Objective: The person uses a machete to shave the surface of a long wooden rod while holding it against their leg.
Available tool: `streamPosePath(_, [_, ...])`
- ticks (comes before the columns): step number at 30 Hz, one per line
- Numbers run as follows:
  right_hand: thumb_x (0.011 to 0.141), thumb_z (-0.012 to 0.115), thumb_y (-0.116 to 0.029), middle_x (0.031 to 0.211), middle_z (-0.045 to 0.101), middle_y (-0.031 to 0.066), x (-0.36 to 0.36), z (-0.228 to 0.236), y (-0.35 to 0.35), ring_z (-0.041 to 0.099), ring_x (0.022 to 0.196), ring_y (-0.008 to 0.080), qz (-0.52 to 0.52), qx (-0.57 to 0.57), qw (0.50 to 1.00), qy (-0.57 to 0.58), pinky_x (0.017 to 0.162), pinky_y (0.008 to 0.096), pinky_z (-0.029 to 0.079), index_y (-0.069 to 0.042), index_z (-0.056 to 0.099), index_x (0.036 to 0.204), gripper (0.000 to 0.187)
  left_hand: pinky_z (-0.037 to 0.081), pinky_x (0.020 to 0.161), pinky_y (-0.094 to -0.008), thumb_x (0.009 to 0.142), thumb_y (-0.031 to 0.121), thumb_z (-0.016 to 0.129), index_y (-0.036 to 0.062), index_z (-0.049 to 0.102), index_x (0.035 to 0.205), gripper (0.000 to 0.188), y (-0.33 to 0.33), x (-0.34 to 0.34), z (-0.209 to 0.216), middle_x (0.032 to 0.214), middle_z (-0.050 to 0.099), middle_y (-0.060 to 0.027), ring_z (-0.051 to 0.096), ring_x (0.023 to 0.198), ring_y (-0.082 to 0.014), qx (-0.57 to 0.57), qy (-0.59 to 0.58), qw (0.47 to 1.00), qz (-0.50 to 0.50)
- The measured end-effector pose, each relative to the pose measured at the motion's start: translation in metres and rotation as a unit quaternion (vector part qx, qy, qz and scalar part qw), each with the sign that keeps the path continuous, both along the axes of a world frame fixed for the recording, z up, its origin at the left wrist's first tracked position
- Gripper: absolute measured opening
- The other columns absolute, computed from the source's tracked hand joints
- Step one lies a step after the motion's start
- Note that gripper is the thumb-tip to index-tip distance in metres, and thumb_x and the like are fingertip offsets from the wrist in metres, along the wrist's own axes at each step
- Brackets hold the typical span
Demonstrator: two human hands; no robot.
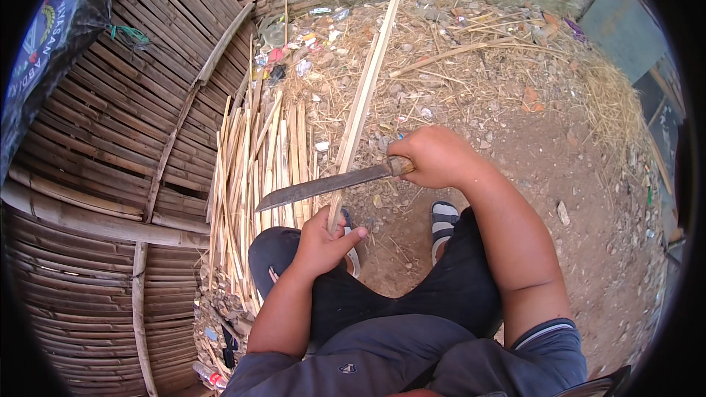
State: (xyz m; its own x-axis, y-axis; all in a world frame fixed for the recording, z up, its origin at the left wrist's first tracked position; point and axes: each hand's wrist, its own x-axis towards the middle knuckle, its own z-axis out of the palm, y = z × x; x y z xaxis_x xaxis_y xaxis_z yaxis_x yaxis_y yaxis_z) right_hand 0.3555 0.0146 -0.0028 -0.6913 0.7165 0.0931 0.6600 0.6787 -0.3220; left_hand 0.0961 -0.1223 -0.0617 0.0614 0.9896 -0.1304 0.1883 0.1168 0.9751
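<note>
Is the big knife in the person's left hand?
No, the right hand grips the knife by its handle, while the left hand holds the bamboo strip.

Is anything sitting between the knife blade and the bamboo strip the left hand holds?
Nothing visible. The right hand holds the long knife, whose blade crosses the bamboo strip just above the left hand gripping the strip's lower end.
</note>
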Motion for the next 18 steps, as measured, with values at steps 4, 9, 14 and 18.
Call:
streamPosePath(4, [0.084,0.084,-0.034,0.087,0.074,0.0158,0.017,-0.006,0.022,0.073,0.087,0.0376,-0.119,-0.065,0.987,0.091,0.077,0.0494,0.056,-0.012,0.073,0.102,0.03,0.04,0.058,-0.022,0.085,0.017,0.091,0.0077,0.054,0.095,0.039,0.0,-0.011,-0.009,0.074,0.051,0.0065,0.045,0.067,-0.0031,-0.007,0.043,0.999,-0.01])
streamPosePath(9, [0.086,0.084,-0.036,0.09,0.074,0.0194,0.055,-0.015,0.046,0.073,0.087,0.0397,-0.289,0.023,0.948,0.13,0.076,0.0494,0.056,-0.008,0.073,0.105,0.036,0.039,0.058,-0.0222,0.084,0.023,0.092,0.0084,0.053,0.094,0.042,0.004,-0.006,-0.009,0.072,0.05,0.006,0.045,0.066,-0.0034,-0.002,0.087,0.996,-0.014])
streamPosePath(14, [0.083,0.083,-0.036,0.09,0.074,0.0214,0.043,-0.012,0.033,0.072,0.089,0.0416,-0.14,-0.066,0.979,0.129,0.08,0.0514,0.056,-0.007,0.072,0.11,0.041,0.04,0.064,-0.0207,0.086,0.018,0.09,0.01,0.055,0.095,0.037,0.004,-0.004,-0.01,0.079,0.049,0.0081,0.046,0.073,-0.0021,-0.04,0.05,0.998,-0.005])
streamPosePath(18, [0.08,0.083,-0.03,0.09,0.073,0.0208,0.01,-0.016,0.017,0.072,0.087,0.0412,-0.025,-0.091,0.991,0.096,0.078,0.0496,0.056,-0.006,0.072,0.11,0.04,0.04,0.062,-0.0217,0.087,0.015,0.088,0.0109,0.053,0.093,0.035,0.004,-0.003,-0.006,0.077,0.049,0.0079,0.045,0.069,-0.0024,-0.023,0.024,0.999,-0.006])
